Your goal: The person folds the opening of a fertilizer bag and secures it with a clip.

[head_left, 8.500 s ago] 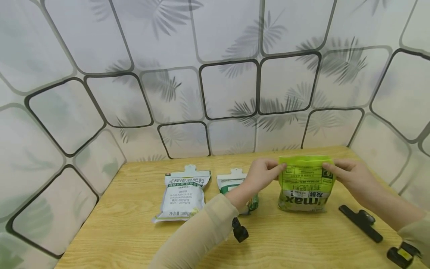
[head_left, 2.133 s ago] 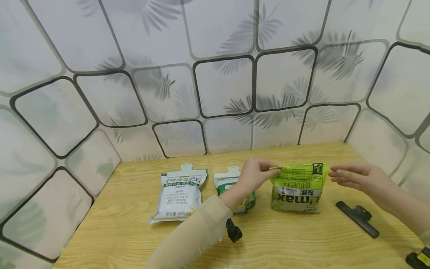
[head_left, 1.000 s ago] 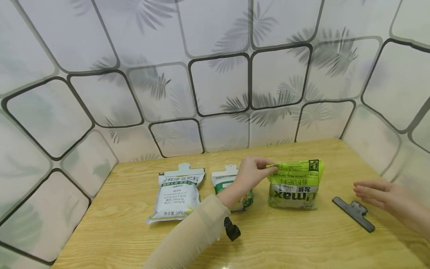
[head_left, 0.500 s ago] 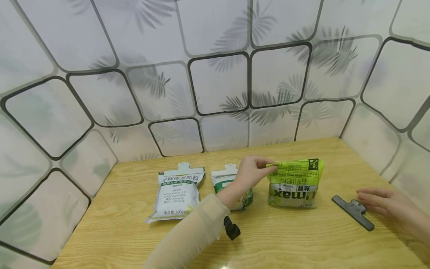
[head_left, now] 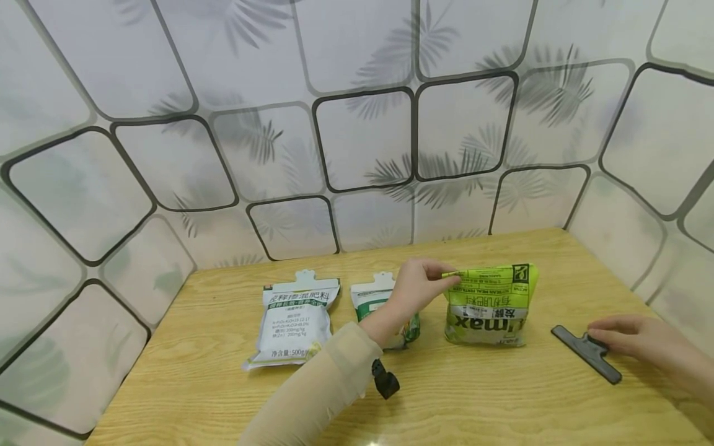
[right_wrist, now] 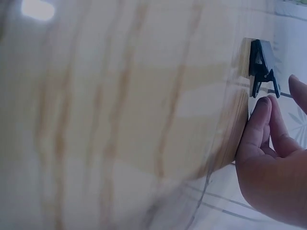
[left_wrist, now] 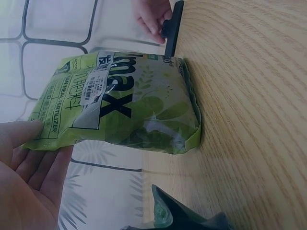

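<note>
A lime-green fertilizer bag [head_left: 491,313], its print upside down, stands on the table with its top edge folded over. At its top left corner my left hand [head_left: 415,291] pinches the bag between thumb and fingers; the left wrist view shows the thumb on the printed face. Right of the bag lies a black bag clip [head_left: 584,354]. My right hand [head_left: 641,337] is at the clip's handle side. In the right wrist view, its fingertips reach the levers of the clip [right_wrist: 261,67], while the thumb stands apart from them.
On the left of the wooden table [head_left: 184,384] lies a white fertilizer bag [head_left: 295,328] closed with a pale clip [head_left: 305,282]. A smaller green-and-white bag [head_left: 370,303], also with a pale clip [head_left: 383,282], is partly behind my left forearm. Patterned walls [head_left: 374,142] enclose the back and sides.
My right hand has let go of the green bag and moved right and down to the black clip. The bag's top has been folded down; my left hand has kept hold of it.
</note>
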Demonstrator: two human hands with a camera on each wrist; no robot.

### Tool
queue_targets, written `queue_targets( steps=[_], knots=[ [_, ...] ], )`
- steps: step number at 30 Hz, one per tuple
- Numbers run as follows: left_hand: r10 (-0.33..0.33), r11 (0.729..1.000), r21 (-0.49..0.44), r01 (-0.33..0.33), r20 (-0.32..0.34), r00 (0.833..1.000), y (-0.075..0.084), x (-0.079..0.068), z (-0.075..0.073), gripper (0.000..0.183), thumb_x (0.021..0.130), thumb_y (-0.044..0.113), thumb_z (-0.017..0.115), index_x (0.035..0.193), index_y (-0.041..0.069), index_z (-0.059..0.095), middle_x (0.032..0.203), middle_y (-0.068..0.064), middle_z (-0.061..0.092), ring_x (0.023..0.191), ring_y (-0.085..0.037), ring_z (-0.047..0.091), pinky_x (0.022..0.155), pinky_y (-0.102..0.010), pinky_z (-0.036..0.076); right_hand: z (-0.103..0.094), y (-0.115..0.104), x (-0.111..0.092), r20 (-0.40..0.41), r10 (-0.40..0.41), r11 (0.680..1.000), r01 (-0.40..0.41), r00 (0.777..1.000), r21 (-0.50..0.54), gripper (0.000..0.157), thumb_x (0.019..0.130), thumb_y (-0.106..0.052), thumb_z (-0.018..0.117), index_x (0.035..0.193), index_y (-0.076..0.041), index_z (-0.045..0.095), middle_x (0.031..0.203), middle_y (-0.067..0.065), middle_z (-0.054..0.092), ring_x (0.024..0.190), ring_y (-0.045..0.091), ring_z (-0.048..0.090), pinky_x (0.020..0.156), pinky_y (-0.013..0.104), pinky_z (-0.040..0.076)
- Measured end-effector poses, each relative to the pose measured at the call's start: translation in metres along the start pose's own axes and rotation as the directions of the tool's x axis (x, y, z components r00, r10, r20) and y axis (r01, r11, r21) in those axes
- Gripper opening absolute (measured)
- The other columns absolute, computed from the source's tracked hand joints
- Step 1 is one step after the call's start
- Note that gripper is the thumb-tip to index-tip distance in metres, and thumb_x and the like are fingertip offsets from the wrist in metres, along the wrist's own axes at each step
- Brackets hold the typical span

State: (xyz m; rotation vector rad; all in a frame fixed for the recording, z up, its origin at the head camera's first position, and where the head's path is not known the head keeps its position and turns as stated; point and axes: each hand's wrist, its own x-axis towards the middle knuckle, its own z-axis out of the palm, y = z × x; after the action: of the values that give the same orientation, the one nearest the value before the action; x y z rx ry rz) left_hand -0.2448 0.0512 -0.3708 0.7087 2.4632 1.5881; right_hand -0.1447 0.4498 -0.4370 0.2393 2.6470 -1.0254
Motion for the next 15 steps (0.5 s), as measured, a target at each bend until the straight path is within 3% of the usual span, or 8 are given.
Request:
queue_targets(
  steps=[3,5,7,8,11,13,15],
  knots=[
    [0.003,1.000,-0.004,-0.003,0.000,1.000,0.0001,-0.0004,-0.0004,0.020,0.100,0.021,0.078,0.118,0.013,0.083,0.122,-0.003,0.080,0.098,-0.008,0.073,0.080,-0.022,0.061,0.0008,-0.0001,-0.0001,-0.004,-0.008,0.999,0.008,1.000,-0.041,0.070,0.109,-0.049,0.057,0.145,0.011,0.055,0.148,0.043,0.051,0.127,0.061,0.054,0.091,0.057,0.059],
    [0.002,1.000,-0.005,-0.002,-0.002,1.000,0.0003,-0.0005,-0.0004,0.020,0.099,0.022,0.078,0.117,0.014,0.083,0.122,-0.003,0.080,0.097,-0.007,0.073,0.080,-0.022,0.060,0.0018,0.0000,-0.0002,-0.011,-0.021,0.998,0.021,1.000,-0.055,0.067,0.109,-0.047,0.058,0.142,0.010,0.058,0.147,0.043,0.051,0.130,0.065,0.049,0.092,0.059,0.057],
    [-0.004,1.000,-0.006,0.004,-0.004,1.000,0.0006,-0.0006,-0.0003,0.019,0.099,0.022,0.078,0.116,0.014,0.084,0.121,-0.002,0.080,0.097,-0.006,0.072,0.079,-0.021,0.060,0.0027,0.0005,-0.0002,-0.010,-0.045,0.996,0.044,0.999,-0.071,0.061,0.110,-0.044,0.058,0.139,0.010,0.062,0.143,0.041,0.057,0.126,0.062,0.054,0.090,0.060,0.057],
    [-0.007,1.000,-0.006,0.007,-0.004,1.000,0.0007,-0.0007,-0.0001,0.018,0.099,0.022,0.078,0.115,0.014,0.084,0.121,-0.002,0.080,0.096,-0.005,0.071,0.079,-0.021,0.059,0.0033,0.0005,-0.0002,-0.011,-0.050,0.996,0.049,0.999,-0.072,0.059,0.110,-0.043,0.059,0.137,0.010,0.064,0.140,0.039,0.060,0.124,0.059,0.058,0.090,0.058,0.057],
    [-0.011,1.000,-0.010,0.011,0.000,1.000,-0.0001,-0.0004,0.0008,0.017,0.099,0.022,0.079,0.113,0.014,0.084,0.119,-0.002,0.081,0.094,-0.004,0.070,0.078,-0.021,0.059,0.0055,0.0013,0.0006,-0.014,-0.058,0.996,0.057,0.998,-0.062,0.052,0.109,-0.038,0.061,0.132,0.009,0.068,0.126,0.026,0.073,0.106,0.030,0.072,0.087,0.045,0.061],
    [-0.012,1.000,-0.013,0.012,0.003,1.000,-0.0004,-0.0004,0.0012,0.017,0.099,0.022,0.079,0.113,0.014,0.084,0.119,-0.002,0.081,0.094,-0.004,0.070,0.078,-0.021,0.059,0.0066,0.0018,0.0010,-0.023,-0.050,0.997,0.049,0.998,-0.055,0.050,0.109,-0.037,0.063,0.129,0.008,0.070,0.121,0.019,0.076,0.097,0.013,0.070,0.081,0.033,0.061],
    [-0.011,1.000,-0.013,0.011,0.005,1.000,-0.0006,-0.0003,0.0016,0.017,0.099,0.022,0.079,0.114,0.015,0.084,0.119,-0.002,0.081,0.093,-0.004,0.070,0.078,-0.021,0.059,0.0074,0.0021,0.0013,-0.031,-0.044,0.998,0.042,0.999,-0.056,0.049,0.108,-0.038,0.065,0.128,0.007,0.072,0.119,0.016,0.078,0.094,0.006,0.066,0.076,0.026,0.058]
  ],
)
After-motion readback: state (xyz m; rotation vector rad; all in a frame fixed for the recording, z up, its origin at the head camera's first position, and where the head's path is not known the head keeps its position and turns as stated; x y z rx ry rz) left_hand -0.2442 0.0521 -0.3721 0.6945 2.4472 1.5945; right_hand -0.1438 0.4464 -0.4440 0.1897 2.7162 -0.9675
